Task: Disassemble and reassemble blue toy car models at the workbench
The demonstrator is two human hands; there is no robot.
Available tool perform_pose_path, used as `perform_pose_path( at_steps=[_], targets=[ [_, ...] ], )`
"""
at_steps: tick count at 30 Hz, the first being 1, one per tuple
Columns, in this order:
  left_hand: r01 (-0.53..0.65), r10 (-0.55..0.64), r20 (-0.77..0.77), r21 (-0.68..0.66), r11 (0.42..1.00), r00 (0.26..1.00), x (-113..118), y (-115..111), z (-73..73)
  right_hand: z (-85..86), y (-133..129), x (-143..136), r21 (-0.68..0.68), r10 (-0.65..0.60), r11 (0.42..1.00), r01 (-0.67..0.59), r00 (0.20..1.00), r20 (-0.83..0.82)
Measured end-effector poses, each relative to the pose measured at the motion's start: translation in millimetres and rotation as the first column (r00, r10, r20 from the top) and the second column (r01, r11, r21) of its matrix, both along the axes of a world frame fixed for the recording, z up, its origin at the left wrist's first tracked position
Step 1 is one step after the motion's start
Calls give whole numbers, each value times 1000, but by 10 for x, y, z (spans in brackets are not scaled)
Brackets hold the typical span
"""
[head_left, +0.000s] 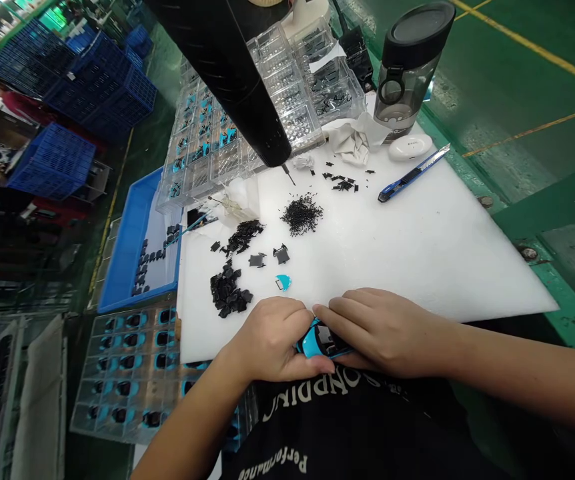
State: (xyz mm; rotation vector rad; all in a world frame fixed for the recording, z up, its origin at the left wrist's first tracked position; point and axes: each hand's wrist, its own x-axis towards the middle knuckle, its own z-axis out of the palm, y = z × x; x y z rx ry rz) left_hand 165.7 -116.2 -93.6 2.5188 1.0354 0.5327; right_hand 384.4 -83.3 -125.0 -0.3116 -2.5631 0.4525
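Both hands meet at the near edge of a white bench [417, 253]. The left hand [272, 340] and right hand [382, 330] grip a blue toy car [317, 341], fingers closed around it, black parts [227, 290] nearby.

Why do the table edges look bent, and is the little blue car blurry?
Head view: the wide lens bows the white board edges; the blue toy car, held between left hand and right hand, looks sharp; even overhead light, soft shadows.
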Motion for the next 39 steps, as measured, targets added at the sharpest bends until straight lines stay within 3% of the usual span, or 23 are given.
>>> perform_pose_path(
  at_steps=[15,19,22,28,34,39],
  targets=[
    [-17,17,-1,37,999,1000,0,-4,-20,14,23,6,-40,-12,999,12,1000,11],
    [-116,125,64,-129,985,990,-32,-20,-18,-32,50,-4,-54,-38,998,37,999,-29],
    [-188,230,108,-305,934,967,-60,-65,13,-65,69,-4,-50,-56,997,54,997,-51],
    [-225,323,108,-514,828,940,-49,-130,67,-118,108,7,-47,-61,997,56,990,-126],
    [-206,396,176,-632,748,901,-54,-145,60,-131,135,11,-61,-47,997,40,992,-119],
    [-172,438,242,-678,714,866,-82,-174,36,-117,141,24,-46,-53,998,48,991,-126]
  ],
)
